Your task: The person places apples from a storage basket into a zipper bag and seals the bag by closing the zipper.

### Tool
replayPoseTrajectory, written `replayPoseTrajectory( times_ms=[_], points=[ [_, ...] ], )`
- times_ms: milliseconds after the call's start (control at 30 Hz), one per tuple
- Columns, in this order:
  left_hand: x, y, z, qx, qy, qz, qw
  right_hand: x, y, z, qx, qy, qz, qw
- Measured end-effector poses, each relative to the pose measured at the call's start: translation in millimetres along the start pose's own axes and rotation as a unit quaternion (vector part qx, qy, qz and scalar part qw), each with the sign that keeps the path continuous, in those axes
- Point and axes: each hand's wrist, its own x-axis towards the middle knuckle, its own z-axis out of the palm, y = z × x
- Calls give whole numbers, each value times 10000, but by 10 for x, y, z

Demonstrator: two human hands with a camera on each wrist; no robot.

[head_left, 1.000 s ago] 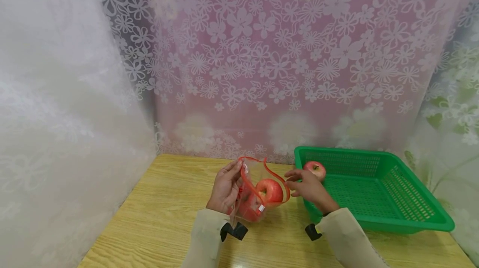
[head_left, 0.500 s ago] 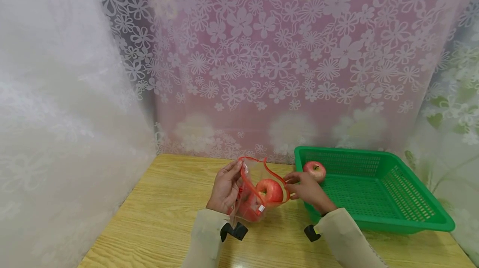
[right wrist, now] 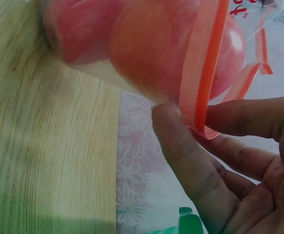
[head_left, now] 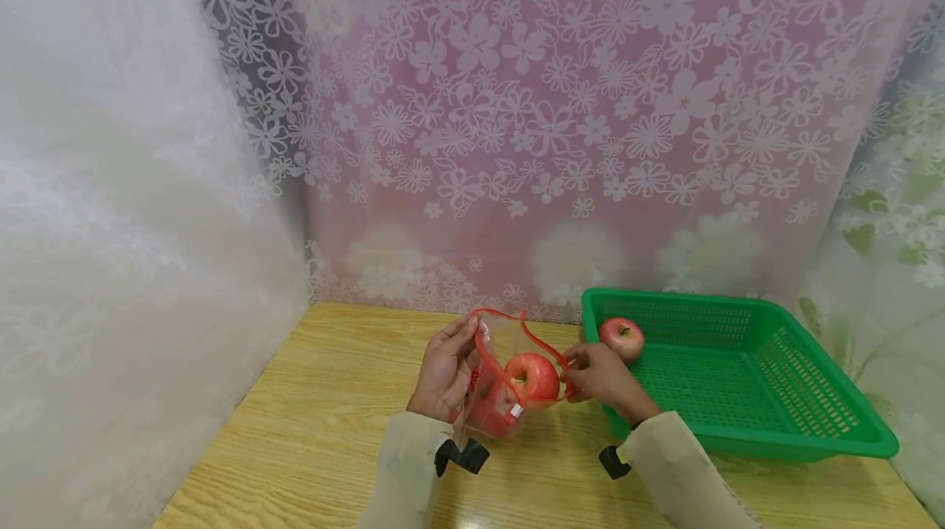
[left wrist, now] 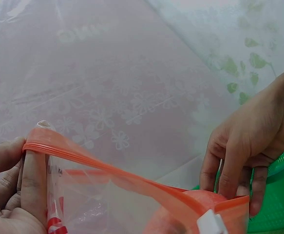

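A clear zip bag (left wrist: 107, 168) with an orange zip strip stands with its mouth spread apart. My left hand (head_left: 440, 369) pinches the left side of its rim between thumb and fingers. At the opposite corner, the thumb and fingers of my right hand (right wrist: 239, 161) lie on either side of the orange strip and pinch it. Inside the bag, a red apple (head_left: 537, 377) rests near the mouth, over another apple (right wrist: 83, 31) lower down. A white slider (left wrist: 211, 223) sits on the strip at the near corner.
To the right stands a green plastic basket (head_left: 738, 443) with perforated walls. One apple (head_left: 620, 335) lies in its back left corner, just beyond my right hand. The wooden table (head_left: 310, 406) ends at a flower-patterned curtain (head_left: 472, 184) behind.
My right hand has moved slightly left to the bag's right corner, and its fingers have closed on the rim. My left hand and the apples have stayed put.
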Motion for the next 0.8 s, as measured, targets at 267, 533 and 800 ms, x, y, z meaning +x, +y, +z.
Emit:
replayPoseTrajectory(
  times_ms=[267,533,800],
  points=[
    [8,-2,-5,-3,-19,-18,10000,7,16,-21,-49,-115,-172,9998],
    [15,13,-5,-61,-67,-21,10000,10,-2,-44,4,-229,-259,9994],
    [7,34,3,-84,185,-42,9998,3,-21,-45,140,-266,-320,9990]
  ],
)
